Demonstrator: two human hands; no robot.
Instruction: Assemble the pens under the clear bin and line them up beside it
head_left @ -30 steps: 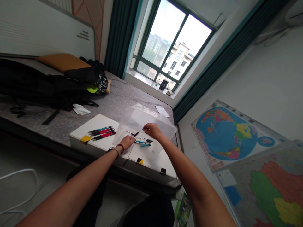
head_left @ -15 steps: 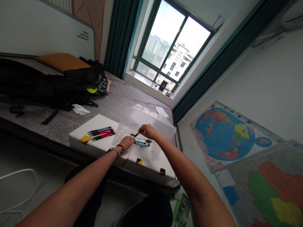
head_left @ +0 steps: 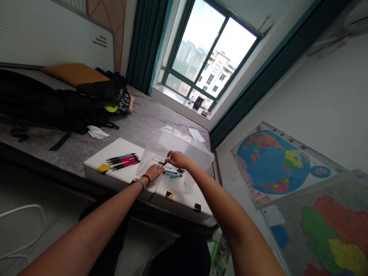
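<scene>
My left hand (head_left: 154, 173) is closed on one end of a pen (head_left: 164, 164), low over the clear plastic box (head_left: 152, 147). My right hand (head_left: 177, 159) pinches the dark upper end of the same pen, fingertips together. Beneath and beside the hands lie loose pen parts, among them blue barrels (head_left: 175, 176) and black pieces (head_left: 180, 170). To the left, several pens (head_left: 124, 161) with blue, red and black bodies lie side by side on a white box (head_left: 94, 160).
A black bag (head_left: 57, 109) and a crumpled tissue (head_left: 98, 132) lie on the grey bed surface (head_left: 152, 111) at left. A white paper (head_left: 196, 134) rests behind the plastic box. Maps (head_left: 273, 161) cover the right wall.
My right hand has shifted slightly left and down towards my left hand, and the pen between them sits a little lower. The left hand has barely moved.
</scene>
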